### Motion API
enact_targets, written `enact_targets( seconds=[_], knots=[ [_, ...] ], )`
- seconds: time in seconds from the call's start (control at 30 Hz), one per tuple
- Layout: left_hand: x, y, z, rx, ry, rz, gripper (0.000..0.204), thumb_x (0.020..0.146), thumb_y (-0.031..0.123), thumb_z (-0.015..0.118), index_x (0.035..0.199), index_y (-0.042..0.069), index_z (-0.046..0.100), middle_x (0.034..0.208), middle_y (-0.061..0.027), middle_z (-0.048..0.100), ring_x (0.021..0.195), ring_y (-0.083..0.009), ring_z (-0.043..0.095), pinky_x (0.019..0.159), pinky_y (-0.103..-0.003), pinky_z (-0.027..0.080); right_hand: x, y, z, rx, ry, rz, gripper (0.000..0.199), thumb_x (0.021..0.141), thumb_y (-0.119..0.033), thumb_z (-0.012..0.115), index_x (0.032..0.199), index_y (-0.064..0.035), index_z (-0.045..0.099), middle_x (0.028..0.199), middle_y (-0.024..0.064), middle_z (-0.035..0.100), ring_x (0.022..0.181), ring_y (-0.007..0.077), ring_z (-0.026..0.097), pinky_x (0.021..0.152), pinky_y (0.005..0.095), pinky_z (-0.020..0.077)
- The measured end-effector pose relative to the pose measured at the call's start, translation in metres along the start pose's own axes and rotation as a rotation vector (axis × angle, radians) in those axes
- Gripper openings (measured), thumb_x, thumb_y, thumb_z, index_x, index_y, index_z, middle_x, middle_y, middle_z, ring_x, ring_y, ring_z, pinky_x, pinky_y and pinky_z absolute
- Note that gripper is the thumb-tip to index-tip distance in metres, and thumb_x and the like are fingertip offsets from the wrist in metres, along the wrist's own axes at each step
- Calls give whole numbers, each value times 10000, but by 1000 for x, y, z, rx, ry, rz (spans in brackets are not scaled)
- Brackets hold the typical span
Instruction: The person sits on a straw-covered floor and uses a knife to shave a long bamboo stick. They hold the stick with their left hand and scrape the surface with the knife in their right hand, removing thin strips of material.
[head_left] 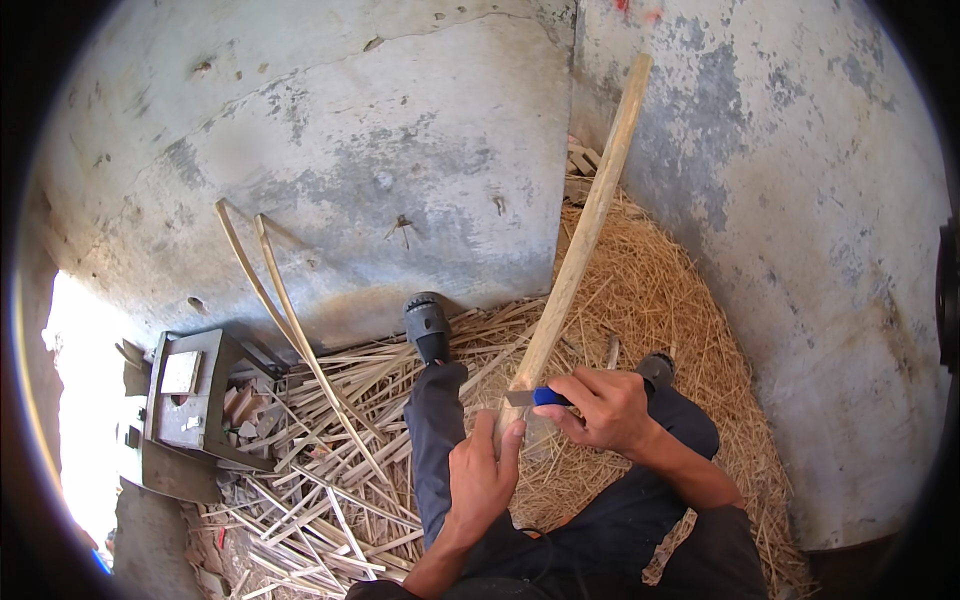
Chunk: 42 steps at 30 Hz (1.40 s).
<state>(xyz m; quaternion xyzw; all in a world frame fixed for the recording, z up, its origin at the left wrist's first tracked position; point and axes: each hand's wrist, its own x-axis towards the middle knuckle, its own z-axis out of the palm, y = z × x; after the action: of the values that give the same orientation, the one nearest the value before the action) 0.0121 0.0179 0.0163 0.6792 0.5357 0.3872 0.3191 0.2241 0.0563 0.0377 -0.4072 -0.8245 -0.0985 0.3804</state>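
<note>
Open air lies between the long pole [570, 255] and the leaning strips [302, 345]. The pole bars crossing rightward; the legs [430, 440] fence the space below.

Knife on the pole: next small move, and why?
I'd probably ease the blade up the pole, away from the left hand: the right hand grips the blue handle, the blade lies across the wood, and the left hand's fingers sit just below it.

We point our bare left hand [482, 475] forward, closed in a grip, while our dark-sleeved right arm [697, 473] angles inward, its bare right hand [612, 408] curled tight.
</note>
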Motion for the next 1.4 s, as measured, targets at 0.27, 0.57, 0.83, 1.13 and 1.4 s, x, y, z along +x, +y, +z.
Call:
enact_targets(
  seconds=[0.27, 0.57, 0.83, 1.13, 1.4],
  knots=[
    [-3, -7, -1, -5, 23, 31, 290, 1095, 281, 630, 1041, 7, 553, 721, -267, 649, 678, -493, 661, 586, -544, 473, -2, 3, 1, -9, 15, 20, 321, 965, -416, 785, 1001, -99, 747, 761, 45, 691, 569, 206, 671, 496, 332, 500],
    [-23, -15, -6, 6, -33, -4, 300, 1082, 298, 652, 1050, 9, 578, 679, -246, 629, 647, -476, 652, 576, -535, 470, 12, 41, -14, -71, 182, 214, 327, 991, -383, 771, 1015, -58, 750, 807, 73, 733, 597, 246, 712, 503, 344, 516],
    [-32, -26, -15, 34, -38, 11, 289, 1079, 295, 651, 1046, 20, 571, 674, -237, 629, 636, -472, 648, 566, -535, 464, 9, 41, -13, -106, 130, 164, 331, 995, -407, 761, 1000, -76, 748, 795, 59, 723, 592, 232, 707, 502, 336, 520],
    [-63, -37, -19, 62, -119, -68, 290, 1069, 297, 661, 1051, 24, 566, 693, -235, 656, 661, -467, 674, 569, -540, 480, 20, 93, -32, -188, 228, 291, 367, 1035, -408, 714, 1059, -45, 761, 903, 120, 779, 675, 263, 750, 579, 355, 572],
    [-80, -50, -28, 109, -172, -134, 250, 1087, 273, 629, 1052, 26, 612, 701, -236, 643, 683, -471, 673, 608, -519, 481, 36, 153, -40, -177, 195, 547, 406, 1063, -474, 653, 1111, -92, 783, 821, 112, 769, 653, 269, 729, 571, 385, 537]
  ],
)
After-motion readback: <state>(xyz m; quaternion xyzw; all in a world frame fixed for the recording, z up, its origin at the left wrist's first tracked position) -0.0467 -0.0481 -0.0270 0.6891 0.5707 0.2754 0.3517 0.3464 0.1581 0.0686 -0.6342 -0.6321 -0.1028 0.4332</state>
